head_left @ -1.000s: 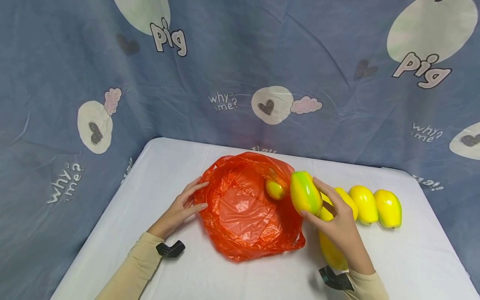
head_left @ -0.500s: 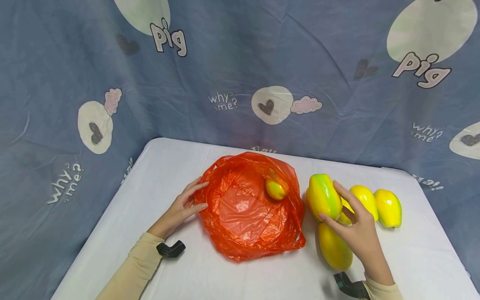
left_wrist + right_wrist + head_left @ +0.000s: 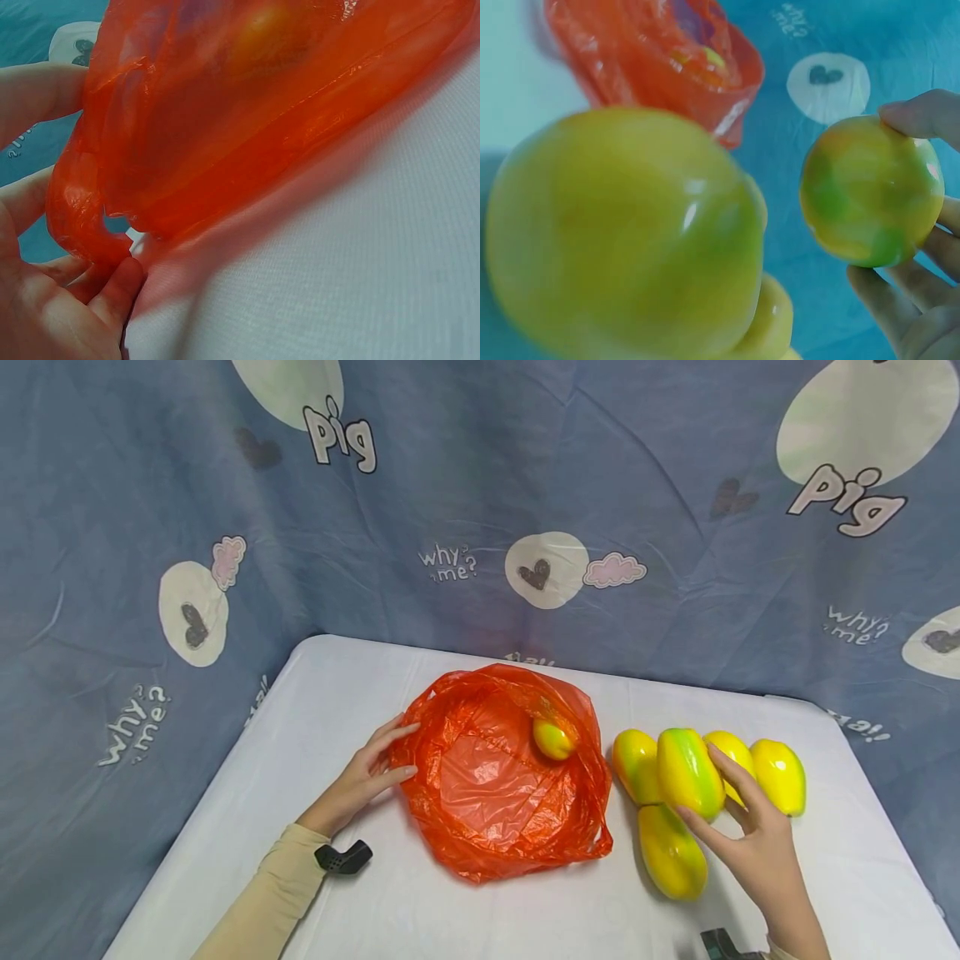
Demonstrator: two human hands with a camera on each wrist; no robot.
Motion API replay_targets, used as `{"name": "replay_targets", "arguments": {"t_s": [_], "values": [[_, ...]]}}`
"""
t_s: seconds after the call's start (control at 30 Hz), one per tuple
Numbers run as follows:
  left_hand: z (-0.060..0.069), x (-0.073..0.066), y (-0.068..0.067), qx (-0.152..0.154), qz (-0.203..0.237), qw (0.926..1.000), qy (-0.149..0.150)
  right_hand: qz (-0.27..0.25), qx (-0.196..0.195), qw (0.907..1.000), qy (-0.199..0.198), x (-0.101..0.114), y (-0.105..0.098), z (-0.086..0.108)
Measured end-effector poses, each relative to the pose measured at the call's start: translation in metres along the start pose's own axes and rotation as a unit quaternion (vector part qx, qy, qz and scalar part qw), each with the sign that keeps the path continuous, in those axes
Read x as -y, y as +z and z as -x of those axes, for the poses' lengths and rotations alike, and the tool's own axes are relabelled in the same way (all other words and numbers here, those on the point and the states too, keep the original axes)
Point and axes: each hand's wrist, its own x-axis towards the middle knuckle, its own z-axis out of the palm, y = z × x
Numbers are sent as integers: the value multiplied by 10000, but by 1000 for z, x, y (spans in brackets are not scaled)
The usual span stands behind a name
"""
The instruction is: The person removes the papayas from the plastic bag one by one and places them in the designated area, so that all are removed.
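Observation:
A red plastic bag [image 3: 487,793] lies with its mouth spread wide on the white table. My left hand [image 3: 367,777] grips its left rim; in the left wrist view, curled fingers [image 3: 112,296] hold a loop of the film. Inside, against the right wall, is a glossy yellow-green papaya [image 3: 553,740]. My right hand [image 3: 765,835] grips another papaya [image 3: 688,774] between thumb and fingers, right of the bag and in front of the loose ones. The right wrist view shows this held papaya [image 3: 871,191] against the backdrop.
Beside the bag lie a papaya [image 3: 635,764] and a nearer papaya [image 3: 672,853], end to end. Farther right are a partly hidden papaya [image 3: 729,750] and an outer papaya [image 3: 780,777]. A blue printed curtain [image 3: 450,485] hangs behind the white table [image 3: 360,668].
My right hand has moved right with its papaya, from the bag's right rim to over the loose papayas. My left hand and the papaya inside the bag have stayed put.

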Motion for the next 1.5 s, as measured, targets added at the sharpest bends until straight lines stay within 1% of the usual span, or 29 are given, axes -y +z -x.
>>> {"name": "replay_targets", "arguments": {"t_s": [0.13,0.3,0.53,0.77,1.03,1.23,1.5], "values": [[-1,1,0,-11,-21,10000,0,95,-66,9999,77,-9,-4,6],[-1,1,1,-22,21,10000,5,194,-74,9991,383,-22,-11,12],[-1,1,1,-10,7,10000,-7,340,-69,9971,680,-39,-17,23],[-1,1,1,-11,-21,10000,-17,382,164,9945,960,-49,-21,36],[0,0,0,-31,-58,10000,-57,203,292,9944,995,-58,-25,47],[0,0,0,-25,-47,10000,-38,253,486,9897,1323,-64,-24,56],[0,3,0,-25,-90,10000,-26,359,652,9836,1642,-73,-25,66]]}}
